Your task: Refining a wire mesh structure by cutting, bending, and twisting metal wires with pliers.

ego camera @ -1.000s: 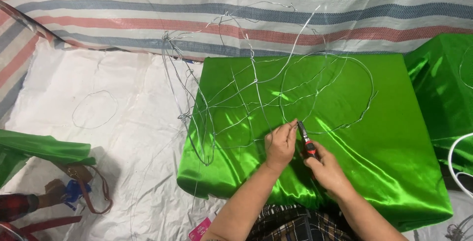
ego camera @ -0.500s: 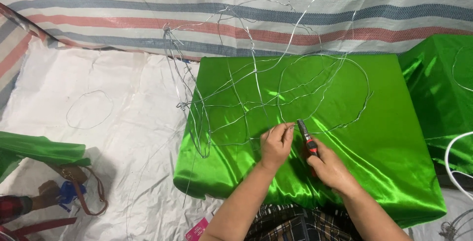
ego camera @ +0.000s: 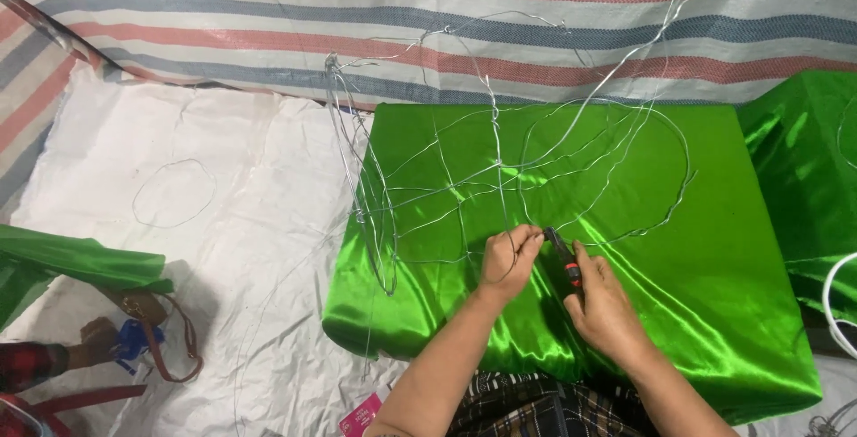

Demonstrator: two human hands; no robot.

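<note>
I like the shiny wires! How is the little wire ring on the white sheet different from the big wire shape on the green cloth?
The little wire ring is one plain loop; the big wire frame has many crossing strands. The ring lies flat and alone on the white sheet; the frame rests on the green cloth and partly sticks up. Nobody touches the ring; the left hand pinches the frame, beside the tool in the right hand. Both are thin silvery wire.

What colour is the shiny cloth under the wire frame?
Bright green; the shiny satin cloth lies under the thin silver wire frame, seen in the head view.
</note>
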